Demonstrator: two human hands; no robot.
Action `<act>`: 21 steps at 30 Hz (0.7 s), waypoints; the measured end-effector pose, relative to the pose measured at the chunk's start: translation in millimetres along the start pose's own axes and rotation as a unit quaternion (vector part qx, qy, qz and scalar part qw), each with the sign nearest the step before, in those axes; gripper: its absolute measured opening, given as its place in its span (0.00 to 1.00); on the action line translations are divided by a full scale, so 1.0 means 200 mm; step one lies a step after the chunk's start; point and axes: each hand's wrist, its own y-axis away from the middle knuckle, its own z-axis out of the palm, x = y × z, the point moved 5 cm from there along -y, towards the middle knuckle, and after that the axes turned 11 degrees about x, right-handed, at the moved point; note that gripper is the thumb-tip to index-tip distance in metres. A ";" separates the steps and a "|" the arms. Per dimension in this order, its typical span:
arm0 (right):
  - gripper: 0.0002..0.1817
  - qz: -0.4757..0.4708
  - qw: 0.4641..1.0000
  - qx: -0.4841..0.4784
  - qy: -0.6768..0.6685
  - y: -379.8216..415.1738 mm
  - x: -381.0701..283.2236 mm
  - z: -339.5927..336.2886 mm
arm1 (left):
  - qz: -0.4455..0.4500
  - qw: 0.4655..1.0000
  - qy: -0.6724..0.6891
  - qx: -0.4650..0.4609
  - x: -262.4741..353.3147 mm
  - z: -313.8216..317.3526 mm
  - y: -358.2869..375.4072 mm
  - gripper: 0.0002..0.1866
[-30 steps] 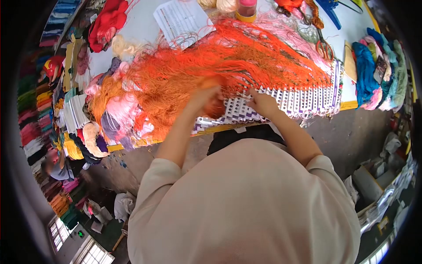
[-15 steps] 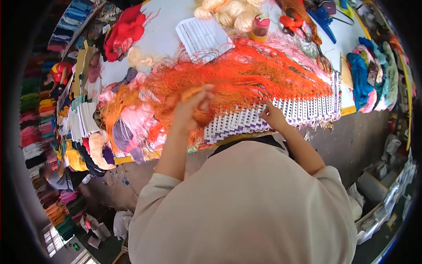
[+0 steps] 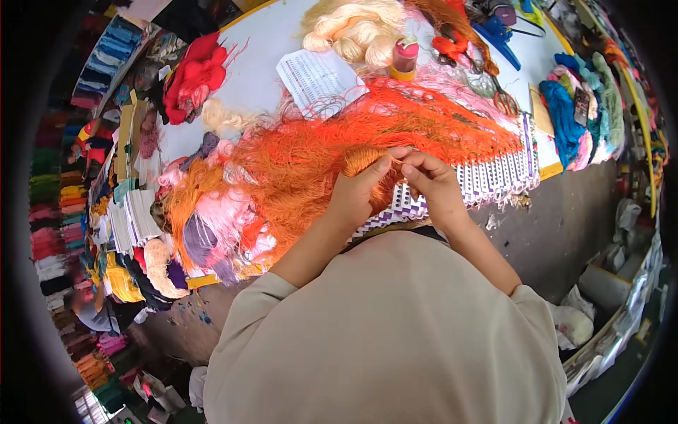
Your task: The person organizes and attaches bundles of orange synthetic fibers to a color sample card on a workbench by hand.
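My left hand (image 3: 359,191) is closed around a bundle of orange-brown thread (image 3: 361,160), its fingertips meeting those of the other hand. Right beside it, my right hand (image 3: 432,182) pinches a strand at the bundle's right side. Under and behind both hands spreads a wide mass of loose orange and red thread (image 3: 296,159). Its strands run to a row of white cards with dark holes (image 3: 487,177) along the table's near edge. Part of the row is hidden behind my hands.
A printed sheet (image 3: 318,79), a pink and yellow thread cone (image 3: 404,59), cream skeins (image 3: 353,32) and scissors (image 3: 503,101) lie beyond the thread. Red yarn (image 3: 194,76) is at the back left, teal skeins (image 3: 561,120) at the right. People stand far left.
My left hand has moved right with the orange-brown bundle and my right hand has come to meet it, now pinching a strand. The view has shifted slightly.
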 end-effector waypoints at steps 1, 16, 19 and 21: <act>0.04 0.017 0.999 0.010 -0.035 0.01 0.01 -0.01 | -0.006 1.000 -0.014 -0.007 -0.01 -0.01 0.00 0.20; 0.04 0.039 0.994 -0.004 -0.104 0.02 0.06 -0.07 | -0.030 0.998 0.033 0.048 -0.06 0.04 0.00 0.11; 0.05 0.034 0.995 -0.007 -0.096 0.02 0.06 -0.09 | -0.034 0.997 0.044 0.049 -0.09 0.04 -0.01 0.11; 0.05 0.025 0.995 -0.011 -0.092 0.01 0.06 -0.09 | -0.035 0.997 0.041 0.050 -0.10 0.05 -0.01 0.11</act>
